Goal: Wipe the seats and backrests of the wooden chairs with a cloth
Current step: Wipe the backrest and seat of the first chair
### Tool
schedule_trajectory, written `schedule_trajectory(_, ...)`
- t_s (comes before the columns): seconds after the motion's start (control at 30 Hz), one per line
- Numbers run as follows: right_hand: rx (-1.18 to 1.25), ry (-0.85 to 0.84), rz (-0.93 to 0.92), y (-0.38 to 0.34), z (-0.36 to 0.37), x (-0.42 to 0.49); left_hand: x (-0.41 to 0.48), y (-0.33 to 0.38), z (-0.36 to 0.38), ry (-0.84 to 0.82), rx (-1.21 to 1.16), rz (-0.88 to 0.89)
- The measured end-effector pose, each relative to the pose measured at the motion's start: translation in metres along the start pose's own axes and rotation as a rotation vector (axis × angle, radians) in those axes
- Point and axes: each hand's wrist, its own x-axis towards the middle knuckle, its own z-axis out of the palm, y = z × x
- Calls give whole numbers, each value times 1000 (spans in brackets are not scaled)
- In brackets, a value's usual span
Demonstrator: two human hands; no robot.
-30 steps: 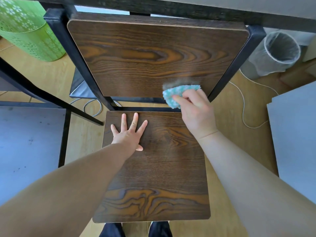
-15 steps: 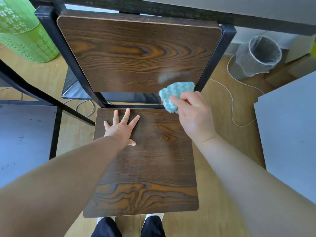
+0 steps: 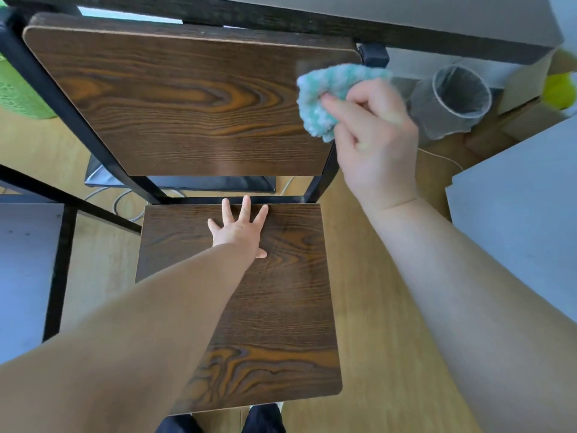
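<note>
Standing on pale wood floor (image 3: 374, 276), dark-grained chair (image 3: 281, 307); table (image 3: 406, 29), bin (image 3: 449, 101) beyond.

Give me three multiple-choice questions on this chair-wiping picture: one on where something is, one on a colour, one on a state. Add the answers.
1. Where is the cloth that the right hand holds?
A. Flat on the seat
B. At the upper right corner of the backrest
C. Under the chair

2. What colour is the cloth?
A. Teal and white
B. Red
C. Black

3. How is the left hand?
A. Flat on the seat, fingers spread
B. Clenched in a fist
C. Holding the cloth

Answers:
1. B, the cloth sits high against the backrest's right edge.
2. A, its fluffy surface shows teal flecked with white.
3. A, the straight fingers lie apart near the seat's rear edge.
</note>
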Motion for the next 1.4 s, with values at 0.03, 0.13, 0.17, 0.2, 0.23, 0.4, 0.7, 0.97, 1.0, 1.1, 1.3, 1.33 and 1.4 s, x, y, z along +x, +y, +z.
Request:
schedule_trajectory(0.03,14,-23,-4,1,5,-8,0,1,0,-7,-1,0)
schedule_trajectory(0.13,47,-62,7,5,20,-31,0,2,0,-17,-4,0)
schedule_trajectory(0.17,44,-79,10,6,26,-39,0,2,0,-16,-9,0)
schedule_trajectory(0.2,39,-100,13,8,31,-46,0,2,1,-16,-14,0)
schedule_trajectory(0.23,37,-125,15,9,36,-53,0,2,1,-18,-16,0)
schedule_trajectory(0.4,38,-311,46,14,51,-83,1,1,2,-24,-8,-2)
schedule_trajectory(0.7,119,-172,150,-1,7,-58,2,0,5,-14,-2,-4)
schedule_trajectory(0.97,-2,76,39,13,-40,9,1,0,4,-11,3,-9)
schedule_trajectory(1.0,-2,56,38,18,-35,8,1,0,4,-11,2,-9)
schedule_trajectory(1.1,12,-19,23,29,-13,-13,0,1,3,-9,5,-7)
schedule_trajectory(1.3,43,-47,45,37,18,-53,1,2,2,-5,2,7)
schedule_trajectory(1.33,40,-28,44,38,21,-56,1,1,3,-6,3,6)
schedule_trajectory(1.4,49,-20,53,39,28,-63,1,1,3,-7,7,5)
